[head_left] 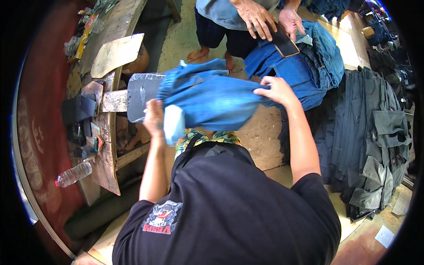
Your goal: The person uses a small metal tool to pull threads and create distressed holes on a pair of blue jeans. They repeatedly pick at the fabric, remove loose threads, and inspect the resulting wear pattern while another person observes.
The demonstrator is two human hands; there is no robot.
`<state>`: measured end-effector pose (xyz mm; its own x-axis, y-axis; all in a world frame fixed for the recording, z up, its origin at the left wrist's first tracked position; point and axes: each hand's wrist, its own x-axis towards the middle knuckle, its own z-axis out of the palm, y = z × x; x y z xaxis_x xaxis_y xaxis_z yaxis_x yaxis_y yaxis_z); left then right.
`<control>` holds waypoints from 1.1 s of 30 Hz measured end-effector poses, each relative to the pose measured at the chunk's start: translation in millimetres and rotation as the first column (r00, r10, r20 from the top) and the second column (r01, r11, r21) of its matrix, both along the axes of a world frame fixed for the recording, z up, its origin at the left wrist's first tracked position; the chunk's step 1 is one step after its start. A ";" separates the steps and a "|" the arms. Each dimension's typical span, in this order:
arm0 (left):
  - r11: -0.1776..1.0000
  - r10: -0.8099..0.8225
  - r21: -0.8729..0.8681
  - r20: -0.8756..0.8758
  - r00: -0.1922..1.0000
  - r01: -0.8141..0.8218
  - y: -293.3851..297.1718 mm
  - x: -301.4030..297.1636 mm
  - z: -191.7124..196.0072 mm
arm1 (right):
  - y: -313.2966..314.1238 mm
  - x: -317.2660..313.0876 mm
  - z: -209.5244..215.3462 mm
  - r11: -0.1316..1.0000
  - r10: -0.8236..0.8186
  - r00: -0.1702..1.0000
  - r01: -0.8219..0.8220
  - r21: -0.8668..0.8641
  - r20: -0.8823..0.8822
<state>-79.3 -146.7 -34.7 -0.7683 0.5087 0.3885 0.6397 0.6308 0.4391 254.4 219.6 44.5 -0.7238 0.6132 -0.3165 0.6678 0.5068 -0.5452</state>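
1. So the denim garment point(216, 99) is stretched out sideways in mid-air in front of the person's body, pretty blurred, with a pale blue patch at its lower left.
2. Right hand point(277, 92): thumb and fingers pinched on the garment's right end.
3. Left hand point(153, 118): at the garment's left end, right by the pale patch. Too smeared to say whether it's gripping or just touching.
4. Biggest thing in the way is a black board point(142, 95) jutting out from the left. The garment covers its right end; can't tell if it's pulled over the board or just in front.
5. The wooden desk point(99, 170) on the left is pretty cluttered: a tan panel point(117, 54) near the far end, a dark flat piece point(79, 109) further down, plus a clear bottle point(75, 174) on its side near the close end.
6. Across from the person, a co-worker's hands point(256, 17) have a phone point(286, 43) over a blue denim pile point(304, 84), just beyond the right hand.
7. Over on the right, a big stack of dark grey garments point(375, 123) crowds that side.
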 end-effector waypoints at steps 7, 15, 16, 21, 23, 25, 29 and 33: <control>0.990 -0.110 -0.091 0.018 0.994 0.112 -72.7 -125.2 -3.1 | -2.8 -17.4 -18.0 0.995 0.070 0.987 -0.059 -0.081 0.142; 0.978 0.031 0.207 -0.023 0.999 -0.026 -32.1 -68.5 84.9 | -92.5 106.0 -160.7 0.047 -0.370 0.746 0.610 -0.791 0.554; 0.969 -0.101 0.218 -0.063 0.993 0.113 -13.9 -39.6 85.8 | -119.3 98.1 -177.9 -0.269 -0.323 0.781 0.466 -0.843 0.535; 0.472 -0.849 -0.086 0.223 0.479 0.877 72.0 108.4 72.7 | -176.8 14.6 -241.5 -0.557 -0.733 0.564 -0.177 -0.811 0.380; 0.318 -0.889 -0.237 0.263 0.376 0.918 95.4 151.3 60.4 | -154.3 20.6 -239.5 -0.457 -0.867 0.338 -0.246 -0.855 0.366; 0.302 -0.907 -0.490 0.116 0.405 0.818 118.8 184.6 46.4 | -131.1 59.5 -215.9 -0.430 -0.903 0.003 -0.043 -0.902 0.430; 0.281 -0.933 -0.606 0.008 0.359 0.744 158.7 220.9 28.3 | -117.7 149.3 -135.4 -0.086 -0.989 -0.144 0.335 -0.938 0.040; 0.264 -0.927 -0.489 0.109 0.359 0.831 180.6 258.9 32.6 | -123.2 183.9 -93.8 -0.043 -0.829 -0.550 0.242 -0.969 -0.100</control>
<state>179.6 33.9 -2.1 0.3123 0.9500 0.0039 0.9403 -0.3097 0.1408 438.3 96.4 -49.3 0.2928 0.7501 -0.5929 -0.6805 -0.2721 -0.6804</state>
